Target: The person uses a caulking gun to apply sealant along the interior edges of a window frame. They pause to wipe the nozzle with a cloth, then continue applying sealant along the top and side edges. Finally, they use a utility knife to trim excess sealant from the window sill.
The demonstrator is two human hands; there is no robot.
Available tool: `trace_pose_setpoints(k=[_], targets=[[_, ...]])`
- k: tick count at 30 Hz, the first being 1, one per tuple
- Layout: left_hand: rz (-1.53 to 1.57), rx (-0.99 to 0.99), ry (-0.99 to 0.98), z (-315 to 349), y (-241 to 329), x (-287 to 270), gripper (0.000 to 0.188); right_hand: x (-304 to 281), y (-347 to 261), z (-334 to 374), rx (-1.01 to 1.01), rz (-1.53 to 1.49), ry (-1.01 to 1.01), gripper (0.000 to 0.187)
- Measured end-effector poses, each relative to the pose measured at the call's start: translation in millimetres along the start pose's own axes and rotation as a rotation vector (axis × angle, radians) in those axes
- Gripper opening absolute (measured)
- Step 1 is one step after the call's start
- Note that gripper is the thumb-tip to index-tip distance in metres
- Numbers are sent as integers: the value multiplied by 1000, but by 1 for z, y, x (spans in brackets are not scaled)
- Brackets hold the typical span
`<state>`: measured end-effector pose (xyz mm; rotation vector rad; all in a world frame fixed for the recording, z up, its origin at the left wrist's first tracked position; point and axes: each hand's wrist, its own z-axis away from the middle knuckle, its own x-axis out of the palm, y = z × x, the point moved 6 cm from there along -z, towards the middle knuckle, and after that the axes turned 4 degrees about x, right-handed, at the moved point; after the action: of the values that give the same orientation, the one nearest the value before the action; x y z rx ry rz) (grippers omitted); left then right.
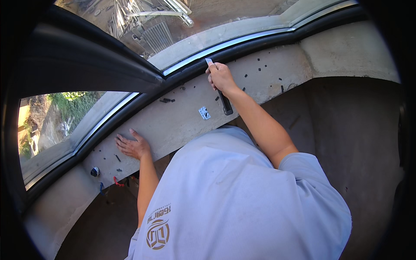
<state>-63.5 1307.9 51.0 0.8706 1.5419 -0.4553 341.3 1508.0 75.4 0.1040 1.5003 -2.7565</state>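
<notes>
My right hand [222, 77] is closed round a utility knife [226, 106] with a black handle. Its pale blade points up and away from me, the tip close against the black lower edge of the window frame [190, 73]. To the left, my left hand [133, 145] lies spread and flat on the grey concrete sill [182, 123], holding nothing. Between the two hands a small blue-and-white card or packet [204, 113] rests on the sill. Small black scraps [166, 100] are scattered over the concrete round both hands.
A thick black post [99, 56] parts two panes of glass. Outside lie long boards and a ribbed sheet [159, 37]. At the sill's left end sit a dark round object [95, 171] and red [117, 182] and blue wire-like pieces. Below the sill is a dark recess [346, 130].
</notes>
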Motion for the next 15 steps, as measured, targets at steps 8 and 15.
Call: trace_pose_setpoints(k=[8, 15], targets=[[-12, -3, 17, 0, -1, 0, 80, 6, -4, 3, 52, 58, -36, 38], [7, 12, 23, 0, 0, 1, 80, 10, -6, 6, 52, 77, -32, 40]])
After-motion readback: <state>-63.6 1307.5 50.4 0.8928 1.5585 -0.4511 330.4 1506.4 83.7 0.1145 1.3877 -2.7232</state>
